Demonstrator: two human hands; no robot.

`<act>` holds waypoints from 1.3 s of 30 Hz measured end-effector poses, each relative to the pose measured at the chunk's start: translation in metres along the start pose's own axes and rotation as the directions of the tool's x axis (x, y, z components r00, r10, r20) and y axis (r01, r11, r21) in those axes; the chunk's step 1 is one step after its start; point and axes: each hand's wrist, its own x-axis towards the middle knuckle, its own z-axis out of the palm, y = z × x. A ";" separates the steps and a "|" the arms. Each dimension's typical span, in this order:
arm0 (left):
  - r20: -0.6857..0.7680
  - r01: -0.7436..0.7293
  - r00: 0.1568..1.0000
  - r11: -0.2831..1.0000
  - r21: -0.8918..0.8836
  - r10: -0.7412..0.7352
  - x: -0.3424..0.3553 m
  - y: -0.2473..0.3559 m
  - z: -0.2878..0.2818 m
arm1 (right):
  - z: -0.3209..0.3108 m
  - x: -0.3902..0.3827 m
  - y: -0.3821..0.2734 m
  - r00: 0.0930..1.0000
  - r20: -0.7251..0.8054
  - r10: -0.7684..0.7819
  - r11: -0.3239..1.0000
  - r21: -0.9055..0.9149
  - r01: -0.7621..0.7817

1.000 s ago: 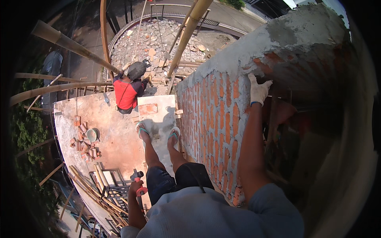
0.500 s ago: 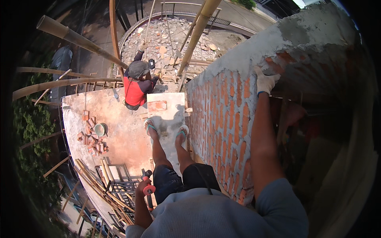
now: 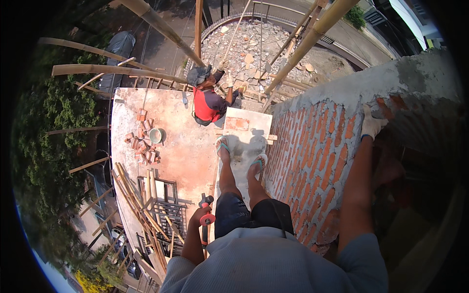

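My bare left hand [image 3: 197, 214] hangs beside my left thigh, closed round a hammer [image 3: 207, 199] with a dark head. A red disc [image 3: 207, 219], like a chisel's hand guard, sits against the same hand; the rest of that piece is hidden. On the right, my right hand [image 3: 372, 125] in a pale work glove grips the broken edge of a brick wall [image 3: 312, 146]. Some of its fingers are lost in shadow. Grey mortar fills the wall's joints, and rough cement covers its far part.
I stand in flip-flops on a narrow pale board [image 3: 247, 141]. A co-worker [image 3: 207, 100] in red and dark clothing crouches ahead. Bamboo poles [image 3: 322, 29] rise around. Loose bricks [image 3: 141, 136], a green bowl [image 3: 156, 136] and a black metal frame [image 3: 171, 200] lie on the slab below left.
The whole view has swung, so the scene sits further right. The co-worker has turned the head to the right. My left hand still holds the hammer; my right stays on the wall.
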 end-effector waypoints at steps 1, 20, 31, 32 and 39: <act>0.016 0.044 0.999 0.997 -0.064 -0.043 0.002 0.002 0.000 | 0.000 -0.001 0.001 1.000 0.016 -0.008 1.000 0.020 0.007; -0.064 -0.154 0.980 0.923 0.352 0.188 0.041 0.032 -0.013 | -0.089 -0.237 0.055 0.777 0.575 -0.255 0.923 0.383 0.019; -0.026 -0.183 0.981 0.956 0.228 0.194 0.098 0.261 -0.082 | -0.075 -0.326 0.056 0.336 0.897 -0.287 0.952 0.226 0.209; -0.076 -0.216 0.967 0.939 0.269 0.244 0.094 0.291 -0.082 | -0.078 -0.327 0.053 0.369 0.907 -0.200 0.980 0.191 0.062; 0.154 -0.560 0.828 0.812 0.168 0.539 0.044 0.436 -0.082 | -0.118 -0.347 0.007 0.257 0.877 -0.406 0.439 0.434 -0.787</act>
